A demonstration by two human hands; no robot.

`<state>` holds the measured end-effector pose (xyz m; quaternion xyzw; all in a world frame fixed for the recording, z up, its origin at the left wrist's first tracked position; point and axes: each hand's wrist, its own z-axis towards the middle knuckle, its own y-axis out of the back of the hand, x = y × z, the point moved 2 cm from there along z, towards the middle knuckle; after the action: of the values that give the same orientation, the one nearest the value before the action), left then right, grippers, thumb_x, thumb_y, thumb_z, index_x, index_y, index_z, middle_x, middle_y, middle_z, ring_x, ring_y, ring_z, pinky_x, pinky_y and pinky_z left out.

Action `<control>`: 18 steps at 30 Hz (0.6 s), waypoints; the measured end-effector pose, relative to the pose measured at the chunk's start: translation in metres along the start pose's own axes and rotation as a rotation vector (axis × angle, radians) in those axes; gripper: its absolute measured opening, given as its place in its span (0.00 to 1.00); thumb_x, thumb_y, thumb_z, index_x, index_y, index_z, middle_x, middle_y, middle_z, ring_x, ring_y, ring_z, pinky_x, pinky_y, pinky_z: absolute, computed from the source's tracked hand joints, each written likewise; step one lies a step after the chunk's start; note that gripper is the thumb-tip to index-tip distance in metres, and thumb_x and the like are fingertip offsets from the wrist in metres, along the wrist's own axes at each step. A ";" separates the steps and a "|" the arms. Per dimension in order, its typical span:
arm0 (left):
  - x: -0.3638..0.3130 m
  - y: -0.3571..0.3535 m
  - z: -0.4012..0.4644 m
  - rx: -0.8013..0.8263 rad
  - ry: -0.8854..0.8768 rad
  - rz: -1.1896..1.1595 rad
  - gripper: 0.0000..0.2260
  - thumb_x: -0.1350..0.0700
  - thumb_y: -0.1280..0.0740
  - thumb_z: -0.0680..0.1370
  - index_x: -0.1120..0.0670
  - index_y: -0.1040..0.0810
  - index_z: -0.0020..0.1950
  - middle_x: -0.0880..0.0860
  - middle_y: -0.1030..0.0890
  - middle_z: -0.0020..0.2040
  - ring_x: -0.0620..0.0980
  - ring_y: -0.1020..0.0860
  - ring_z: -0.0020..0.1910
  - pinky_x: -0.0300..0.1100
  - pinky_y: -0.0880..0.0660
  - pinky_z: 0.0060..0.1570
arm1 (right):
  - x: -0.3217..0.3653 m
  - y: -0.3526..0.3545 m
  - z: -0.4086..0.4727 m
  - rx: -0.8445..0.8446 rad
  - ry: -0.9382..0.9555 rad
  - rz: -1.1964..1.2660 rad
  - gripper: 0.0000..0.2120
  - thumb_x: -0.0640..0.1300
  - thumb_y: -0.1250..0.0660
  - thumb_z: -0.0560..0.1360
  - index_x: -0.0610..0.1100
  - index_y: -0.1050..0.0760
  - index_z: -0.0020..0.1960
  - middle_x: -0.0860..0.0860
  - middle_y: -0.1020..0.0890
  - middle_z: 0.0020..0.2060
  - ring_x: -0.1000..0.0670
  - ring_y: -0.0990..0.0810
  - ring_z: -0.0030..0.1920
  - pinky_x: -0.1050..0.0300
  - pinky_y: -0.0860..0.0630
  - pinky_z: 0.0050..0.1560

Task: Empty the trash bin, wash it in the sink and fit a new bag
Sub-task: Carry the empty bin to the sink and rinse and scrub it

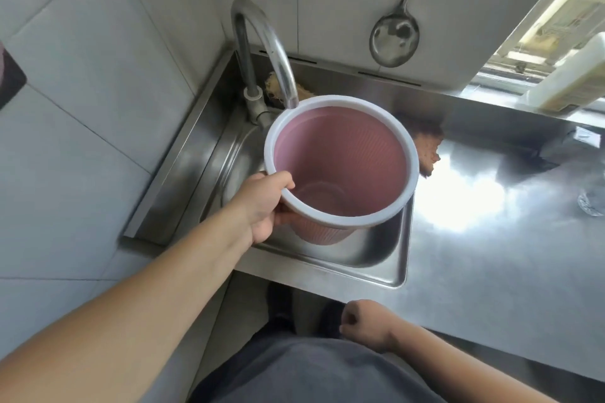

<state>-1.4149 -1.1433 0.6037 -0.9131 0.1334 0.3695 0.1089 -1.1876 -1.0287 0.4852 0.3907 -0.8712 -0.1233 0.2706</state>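
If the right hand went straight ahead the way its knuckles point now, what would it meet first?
Probably the front edge of the steel counter, just ahead of the right hand, which is curled loosely near the person's waist. Depth is unclear; the hand may sit lower than the counter edge.

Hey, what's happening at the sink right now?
A person is holding a pink trash bin by its white rim with the left hand, over the steel sink, with the rim just under the faucet spout. The bin looks empty and has no bag in it. The right hand is curled, empty, near the counter edge.
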 end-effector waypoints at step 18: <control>0.043 0.080 0.093 -0.036 0.150 0.072 0.16 0.62 0.36 0.73 0.55 0.24 0.61 0.61 0.17 0.56 0.60 0.18 0.53 0.53 0.17 0.44 | 0.089 0.121 -0.002 -0.397 0.139 0.182 0.08 0.50 0.36 0.77 0.51 0.19 0.48 0.60 0.17 0.39 0.58 0.18 0.42 0.62 0.23 0.45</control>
<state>-1.4710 -1.1981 0.5001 -0.9348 0.1670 0.3059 0.0688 -1.3094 -1.0150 0.5711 0.2570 -0.8406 -0.2402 0.4118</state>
